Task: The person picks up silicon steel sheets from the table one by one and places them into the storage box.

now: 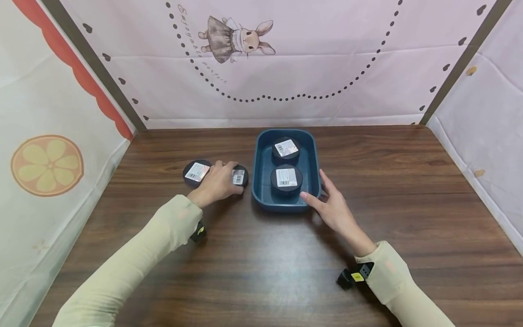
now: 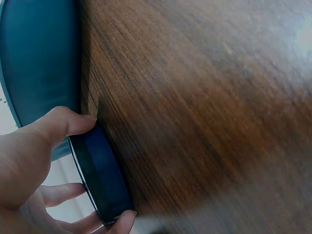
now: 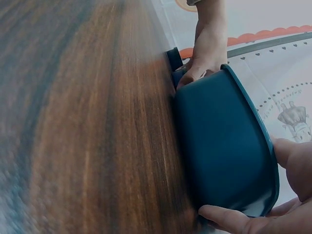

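Observation:
My left hand (image 1: pixel 220 181) grips a round black tub (image 1: pixel 239 176) with a white label on its top, just left of the blue tray (image 1: pixel 256 181). In the left wrist view, thumb and fingertips pinch that tub (image 2: pixel 105 170) by its sides, close to the table. Another round black tub (image 1: pixel 196 172) lies left of this hand, partly covered by it. My right hand (image 1: pixel 335 209) holds the tray at its near right corner, thumb at the rim and fingers along the outer side. Inside the tray stand a far tub (image 1: pixel 286 149) and a near tub (image 1: pixel 286 179), labels up.
The brown wooden table (image 1: pixel 286 272) runs under everything. A pink patterned cloth (image 1: pixel 327 59) hangs behind it, and white cloth sides (image 1: pixel 37 218) stand at the left and right. Small black cameras are strapped to both wrists.

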`<state>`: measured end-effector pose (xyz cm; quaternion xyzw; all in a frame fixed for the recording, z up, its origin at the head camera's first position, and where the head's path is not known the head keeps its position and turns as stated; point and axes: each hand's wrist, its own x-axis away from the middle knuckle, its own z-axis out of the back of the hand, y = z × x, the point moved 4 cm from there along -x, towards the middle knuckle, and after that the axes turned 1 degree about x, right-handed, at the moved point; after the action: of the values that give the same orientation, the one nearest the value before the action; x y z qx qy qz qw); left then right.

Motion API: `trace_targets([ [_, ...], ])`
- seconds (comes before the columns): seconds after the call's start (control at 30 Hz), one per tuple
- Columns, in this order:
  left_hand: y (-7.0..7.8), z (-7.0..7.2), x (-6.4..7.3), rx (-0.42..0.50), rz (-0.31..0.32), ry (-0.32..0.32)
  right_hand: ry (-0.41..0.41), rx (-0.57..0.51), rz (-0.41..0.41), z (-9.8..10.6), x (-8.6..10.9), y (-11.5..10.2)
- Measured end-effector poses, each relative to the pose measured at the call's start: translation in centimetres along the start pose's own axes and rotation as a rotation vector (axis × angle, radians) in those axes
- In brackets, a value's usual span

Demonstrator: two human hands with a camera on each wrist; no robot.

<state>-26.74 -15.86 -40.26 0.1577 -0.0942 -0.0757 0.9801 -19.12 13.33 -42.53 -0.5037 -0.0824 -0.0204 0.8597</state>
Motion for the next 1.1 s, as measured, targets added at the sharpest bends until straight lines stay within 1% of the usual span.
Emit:
trace_targets([
  [0.17,0.3,0.4,0.1,0.020,0.012,0.017,0.002,0.000,0.006,0.1,0.0,0.0],
  [0.37,0.9,2.0,0.5,0.038,0.018,0.081,0.002,0.004,-0.003,0.1,0.1,0.0],
  [0.5,1.4,2.9,0.7,0.046,0.021,0.097,0.001,0.001,-0.016,-0.1,0.2,0.0],
  [0.67,2.2,3.7,1.1,0.050,0.008,0.126,0.001,-0.004,-0.005,-0.2,0.0,-0.2],
  [0.77,2.8,4.0,1.3,0.053,0.001,0.139,0.001,-0.001,-0.004,-0.1,0.0,-0.2],
  [0.93,3.9,4.1,1.5,0.053,0.001,0.133,-0.005,-0.005,-0.002,0.0,0.1,-0.2],
  [1.1,4.7,4.1,1.6,0.044,-0.024,0.131,-0.007,-0.006,0.003,0.1,0.0,-0.1],
])
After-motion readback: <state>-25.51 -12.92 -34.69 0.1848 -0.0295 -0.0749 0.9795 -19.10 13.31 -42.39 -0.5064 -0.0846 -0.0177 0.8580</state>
